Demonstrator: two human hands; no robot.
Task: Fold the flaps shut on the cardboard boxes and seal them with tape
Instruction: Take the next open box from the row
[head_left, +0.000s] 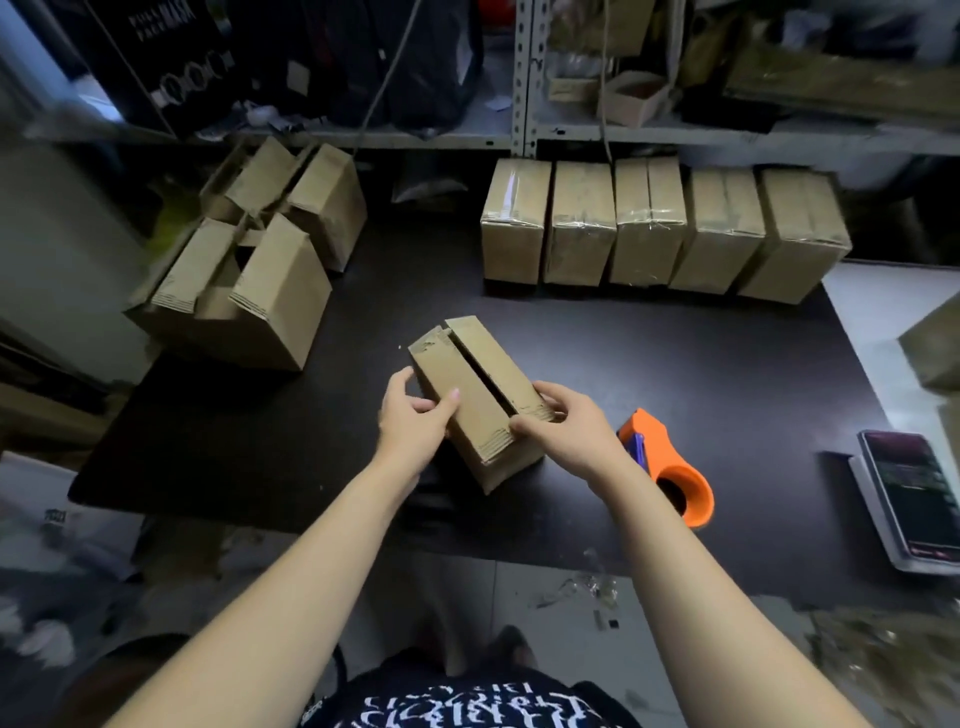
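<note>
Closest in, a black shirt (467, 701) with white print fills the bottom edge, and two bare forearms reach forward from it over a dark table (701, 364).

Both hands meet at a small cardboard box (467, 384) that stands on the table near its front edge, turned at an angle so that its far end points up and to the left. Its two long top flaps are folded down, with a narrow dark gap running between them, and no tape shows across that seam.

The left hand (415, 415) grips the box's left side, with the thumb lying on top of the left flap and the fingers curled round the side wall. The right hand (566, 426) holds the near right corner, its fingers curled over the end of the right flap and its thumb against the box's near end.

Just beside the right wrist, an orange tape dispenser (680, 475) lies on the table, apart from the box.

At the back of the table, five taped boxes (660, 228) stand side by side in a row below a metal shelf (524, 78). On the far left is a cluster of open boxes (249, 291) with flaps standing up. At the right edge, a phone (914, 499) with a lit screen rests on a pale slab.
</note>
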